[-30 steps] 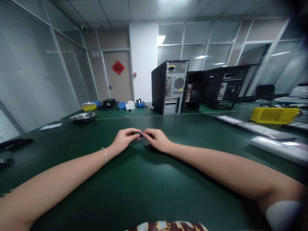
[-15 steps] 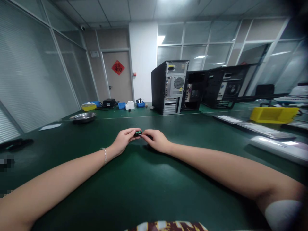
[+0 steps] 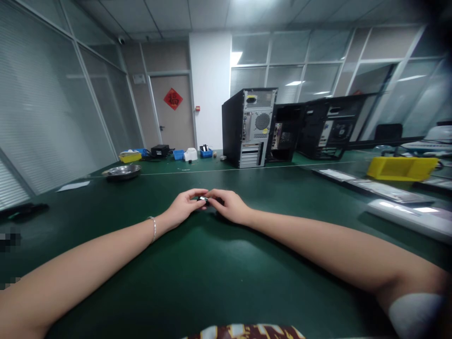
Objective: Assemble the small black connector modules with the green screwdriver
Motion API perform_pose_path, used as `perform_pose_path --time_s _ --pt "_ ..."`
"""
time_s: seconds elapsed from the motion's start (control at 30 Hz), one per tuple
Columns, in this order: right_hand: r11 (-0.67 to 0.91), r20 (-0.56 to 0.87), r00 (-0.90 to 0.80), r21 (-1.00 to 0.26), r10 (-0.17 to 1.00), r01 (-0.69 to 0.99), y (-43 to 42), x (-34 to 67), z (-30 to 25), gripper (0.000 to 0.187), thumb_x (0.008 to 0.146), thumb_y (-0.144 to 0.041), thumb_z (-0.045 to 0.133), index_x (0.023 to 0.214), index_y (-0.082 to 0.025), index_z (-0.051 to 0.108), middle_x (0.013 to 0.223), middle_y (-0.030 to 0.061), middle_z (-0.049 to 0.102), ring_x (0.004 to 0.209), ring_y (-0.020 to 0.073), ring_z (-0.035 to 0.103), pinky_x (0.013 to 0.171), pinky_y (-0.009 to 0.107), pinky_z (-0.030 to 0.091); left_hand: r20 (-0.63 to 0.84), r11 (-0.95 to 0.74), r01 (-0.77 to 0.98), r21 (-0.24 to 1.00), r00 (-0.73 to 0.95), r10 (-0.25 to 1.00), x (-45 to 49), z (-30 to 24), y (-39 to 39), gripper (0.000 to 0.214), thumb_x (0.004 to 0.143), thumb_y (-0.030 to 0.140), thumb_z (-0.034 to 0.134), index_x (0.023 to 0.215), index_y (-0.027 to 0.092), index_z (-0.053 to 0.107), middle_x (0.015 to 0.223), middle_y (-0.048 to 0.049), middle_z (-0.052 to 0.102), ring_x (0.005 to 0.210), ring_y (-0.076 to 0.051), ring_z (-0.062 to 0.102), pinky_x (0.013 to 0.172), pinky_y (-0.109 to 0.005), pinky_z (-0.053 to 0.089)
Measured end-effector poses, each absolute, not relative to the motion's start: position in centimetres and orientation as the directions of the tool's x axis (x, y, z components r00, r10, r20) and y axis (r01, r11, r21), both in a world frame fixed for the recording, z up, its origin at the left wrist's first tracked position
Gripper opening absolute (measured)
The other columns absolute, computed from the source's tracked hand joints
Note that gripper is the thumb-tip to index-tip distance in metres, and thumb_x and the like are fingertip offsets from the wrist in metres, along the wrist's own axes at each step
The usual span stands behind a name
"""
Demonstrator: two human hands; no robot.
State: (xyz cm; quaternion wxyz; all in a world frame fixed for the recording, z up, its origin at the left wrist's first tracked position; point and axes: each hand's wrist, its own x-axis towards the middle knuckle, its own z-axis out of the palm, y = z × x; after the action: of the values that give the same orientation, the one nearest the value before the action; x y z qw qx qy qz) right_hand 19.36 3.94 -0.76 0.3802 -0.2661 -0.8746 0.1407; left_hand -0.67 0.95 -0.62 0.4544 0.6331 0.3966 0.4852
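Just above the green tabletop (image 3: 212,273), both of my hands meet around a small dark electronic piece (image 3: 202,199) with a pale, shiny patch. My left hand (image 3: 183,207), with a bracelet at the wrist, is closed on its left side, the thumb in front and the fingers behind. From the other side, my right hand (image 3: 228,205) pinches at the right end, its fingertips curled down close to the left fingers. Most of the piece is covered by the fingers, so its exact kind cannot be made out.
Several computer cases (image 3: 250,127) stand at the back right. A metal dish (image 3: 123,172) sits on the left, with small blue boxes (image 3: 206,153) further back. On the right are a yellow bin (image 3: 402,168), flat panels (image 3: 384,190) and a long white object (image 3: 411,218).
The piece has been turned between the fingers: its green face no longer shows, and a pale patch does. My left fingers and thumb have shifted slightly; my right hand stays nearly in place.
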Motion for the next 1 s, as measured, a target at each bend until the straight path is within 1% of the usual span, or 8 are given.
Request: perform_pose_path --time_s 0.1,0.2,0.27,0.37,0.57,0.73,1.0 --pt "0.822 0.6 -0.564 -0.436 0.568 0.366 3.85 19.34 -0.7 0.018 0.096 -0.025 0.052 0.1 -0.021 0.069 0.096 0.004 0.075 0.084 0.0179 0.067 0.076 0.027 0.047 0.273 -0.3 0.107 0.948 0.214 0.938 -0.59 -0.49 0.85 0.037 0.074 0.028 0.08 0.108 0.014 0.072 0.099 -0.0079 0.076 0.086 -0.02 0.071 0.092 -0.039 0.053" --pt "0.809 0.613 -0.528 -0.438 0.588 0.392 3.9 19.35 -0.73 0.018 0.096 -0.026 0.051 0.105 -0.021 0.066 0.092 0.0031 0.074 0.079 0.0168 0.066 0.071 0.026 0.045 0.304 -0.323 0.109 0.94 0.161 0.939 -0.64 -0.35 0.93 0.033 0.071 0.029 0.081 0.1 0.014 0.073 0.093 -0.0068 0.076 0.088 -0.021 0.071 0.093 -0.039 0.054" --pt "0.794 0.612 -0.507 -0.436 0.607 0.423 3.98 19.35 -0.77 0.018 0.096 -0.026 0.051 0.107 -0.021 0.065 0.09 0.0024 0.074 0.076 0.0165 0.065 0.068 0.025 0.044 0.321 -0.333 0.103 0.937 0.121 0.939 -0.71 -0.32 1.04 0.033 0.07 0.03 0.082 0.097 0.013 0.073 0.092 -0.0071 0.076 0.086 -0.021 0.072 0.093 -0.039 0.054" --pt "0.784 0.606 -0.501 -0.424 0.618 0.454 4.01 19.34 -0.79 0.017 0.095 -0.024 0.051 0.104 -0.024 0.066 0.092 0.0017 0.074 0.079 0.0172 0.066 0.072 0.026 0.045 0.349 -0.357 0.097 0.929 0.085 0.933 -0.73 -0.3 1.14 0.034 0.069 0.03 0.082 0.097 0.013 0.073 0.093 -0.0071 0.075 0.084 -0.021 0.072 0.091 -0.039 0.055" --pt "0.773 0.585 -0.511 -0.41 0.63 0.483 3.85 19.3 -0.69 0.017 0.094 -0.024 0.052 0.103 -0.025 0.067 0.097 0.0019 0.076 0.087 0.0196 0.069 0.076 0.028 0.047 0.394 -0.401 0.141 0.905 0.077 0.916 -0.59 -0.1 0.84 0.033 0.072 0.031 0.079 0.1 0.014 0.073 0.089 -0.0063 0.075 0.081 -0.02 0.072 0.087 -0.038 0.056" --pt "0.786 0.586 -0.527 -0.409 0.615 0.463 3.86 19.32 -0.71 0.018 0.094 -0.023 0.052 0.102 -0.024 0.067 0.097 0.0022 0.076 0.089 0.0197 0.069 0.079 0.029 0.048 0.396 -0.409 0.172 0.896 0.105 0.912 -0.68 0.06 0.63 0.032 0.071 0.029 0.079 0.099 0.014 0.075 0.091 -0.0072 0.076 0.083 -0.022 0.073 0.088 -0.038 0.055" --pt "0.807 0.611 -0.528 -0.429 0.59 0.406 4.19 19.48 -0.92 0.017 0.095 -0.025 0.051 0.099 -0.022 0.068 0.092 0.0018 0.075 0.08 0.0168 0.066 0.074 0.026 0.047 0.331 -0.334 0.036 0.942 0.062 0.942 -0.5 0.01 0.77 0.037 0.064 0.033 0.086 0.094 0.015 0.077 0.09 -0.0077 0.079 0.078 -0.021 0.073 0.085 -0.037 0.056"
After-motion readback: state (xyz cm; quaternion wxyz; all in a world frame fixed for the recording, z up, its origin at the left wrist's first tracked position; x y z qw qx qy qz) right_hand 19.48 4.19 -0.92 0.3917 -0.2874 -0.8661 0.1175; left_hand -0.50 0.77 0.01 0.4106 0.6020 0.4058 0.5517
